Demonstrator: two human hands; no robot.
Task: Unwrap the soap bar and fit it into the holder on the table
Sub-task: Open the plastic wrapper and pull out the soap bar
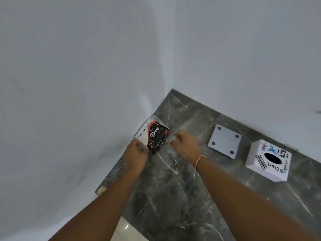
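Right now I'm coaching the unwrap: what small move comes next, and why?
Probably bring the right hand to the Dove soap box and pinch its free end: only the left hand holds it, and the box looks unopened.

White walls (86,84) closed the far and left sides of the dark marble table (173,197), boxing in the far-left corner where the wrapped soap box (157,136) sat. A grey square plate (225,141) and a stickered white box (268,160) stood along the far wall to the right, slightly apart. The near and middle marble lay open for passage.
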